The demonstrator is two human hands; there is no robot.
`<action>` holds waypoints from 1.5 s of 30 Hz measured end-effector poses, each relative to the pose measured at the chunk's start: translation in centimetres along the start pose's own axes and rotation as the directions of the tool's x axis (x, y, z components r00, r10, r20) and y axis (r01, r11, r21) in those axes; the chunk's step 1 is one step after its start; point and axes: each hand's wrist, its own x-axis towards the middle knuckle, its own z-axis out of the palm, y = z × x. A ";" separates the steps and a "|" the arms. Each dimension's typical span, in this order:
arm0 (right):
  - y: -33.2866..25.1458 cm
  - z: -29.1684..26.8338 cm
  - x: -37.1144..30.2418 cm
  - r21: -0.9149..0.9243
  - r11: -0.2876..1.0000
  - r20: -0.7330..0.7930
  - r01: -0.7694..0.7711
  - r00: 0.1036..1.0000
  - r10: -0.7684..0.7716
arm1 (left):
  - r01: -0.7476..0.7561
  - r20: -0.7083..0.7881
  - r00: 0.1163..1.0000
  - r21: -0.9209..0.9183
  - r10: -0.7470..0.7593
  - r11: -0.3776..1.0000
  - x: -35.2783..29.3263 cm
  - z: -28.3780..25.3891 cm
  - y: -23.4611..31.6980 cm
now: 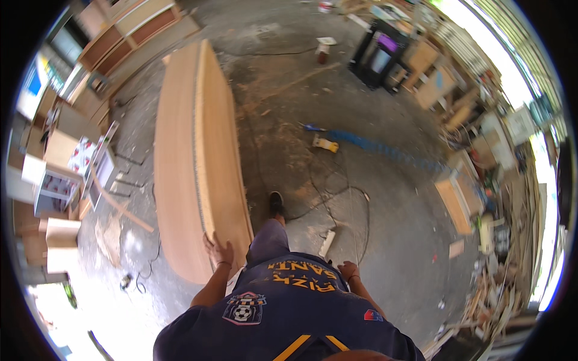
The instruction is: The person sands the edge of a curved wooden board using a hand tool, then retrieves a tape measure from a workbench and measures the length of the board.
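Note:
A long light-brown wooden piece (177, 156) lies lengthwise at my left, a pale strip (206, 180) with a dark dotted line beside it running along its raised ridge. On its near end rests my left hand (219, 251), fingers spread over the ridge and holding nothing. My right hand (348, 271) hangs low at my right side, away from the wood, with its fingers curled in. Whatever may be inside them is hidden. Just left of that hand, a white power strip (327, 243) lies on the floor.
Cables (331, 207) loop over the floor ahead, near a yellow power tool (325, 143) and a coiled blue hose (373, 145). A black stand (379, 57) is farther off. Scrap wood (481, 289) piles up at right; at left are cabinet parts (60, 240) and a metal-legged table (103, 171).

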 end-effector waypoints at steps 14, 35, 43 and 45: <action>-20.6 -18.5 23.5 0.099 0.994 0.000 0.051 0.999 -0.051 | -0.143 0.178 0.966 -0.231 0.186 0.962 25.4 2.7 14.7; -37.0 -55.9 67.7 0.271 0.951 -0.366 0.148 0.930 -0.040 | -0.389 0.733 0.605 -0.070 0.311 0.919 56.0 20.7 36.5; -32.3 -63.3 77.4 0.269 0.938 -0.128 -0.219 0.957 0.260 | -0.787 0.852 0.373 0.081 0.367 0.612 71.2 24.6 50.3; -29.9 -66.5 79.3 -0.027 0.986 -0.157 -0.163 0.975 0.157 | -0.837 0.781 0.397 0.092 0.482 0.540 75.4 24.4 54.8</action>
